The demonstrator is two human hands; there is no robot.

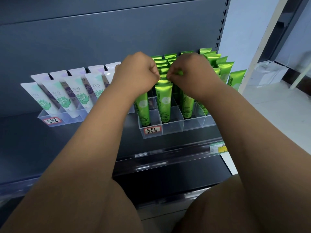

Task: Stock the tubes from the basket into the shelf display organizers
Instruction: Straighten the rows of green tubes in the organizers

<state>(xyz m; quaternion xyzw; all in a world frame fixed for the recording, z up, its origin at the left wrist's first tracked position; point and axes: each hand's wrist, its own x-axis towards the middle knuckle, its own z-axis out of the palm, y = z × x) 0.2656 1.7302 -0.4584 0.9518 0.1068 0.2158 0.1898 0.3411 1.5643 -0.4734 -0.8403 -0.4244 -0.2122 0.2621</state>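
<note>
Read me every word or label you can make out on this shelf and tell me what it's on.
"Chamomile": green tubes.
Small print under it: too small to read.
White tubes: Chinese print, blurred.
Handwritten tags on both clear organizers: not legible.
Price tag on shelf edge: blurred.

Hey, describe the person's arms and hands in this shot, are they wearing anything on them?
Both arms are bare from the bottom of the frame to the fingertips: no sleeves, gloves, watch, bracelets or rings show on the left hand or right hand. No markings are visible.
</note>
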